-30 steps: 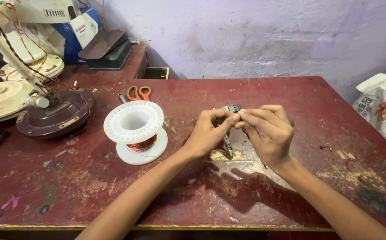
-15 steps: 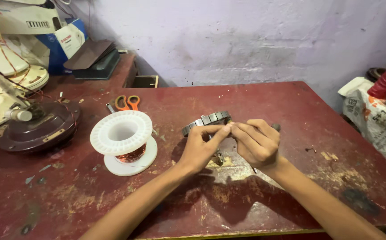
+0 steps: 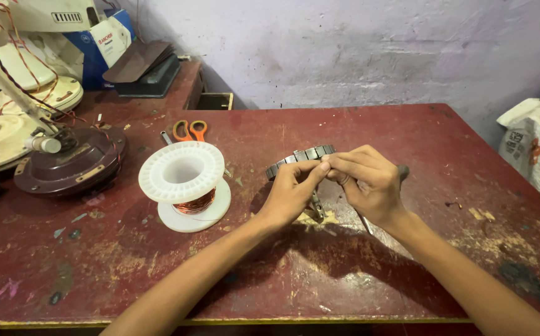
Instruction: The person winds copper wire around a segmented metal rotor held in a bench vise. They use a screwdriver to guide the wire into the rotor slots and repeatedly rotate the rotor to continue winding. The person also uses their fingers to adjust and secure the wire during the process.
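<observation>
Fingers pinched on metal ring

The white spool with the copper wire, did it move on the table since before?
No. The white spool sits in the same spot by the orange-handled scissors on the red table; only the camera shifted.

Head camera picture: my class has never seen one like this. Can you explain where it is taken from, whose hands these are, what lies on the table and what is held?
The camera sits on a person's head and looks down, so both bare hands are that person's own. The left hand and right hand together hold a grey ridged metal ring above a worn red table. On the table lie a white spool of copper wire, orange-handled scissors and a dark brown fan motor housing.
</observation>
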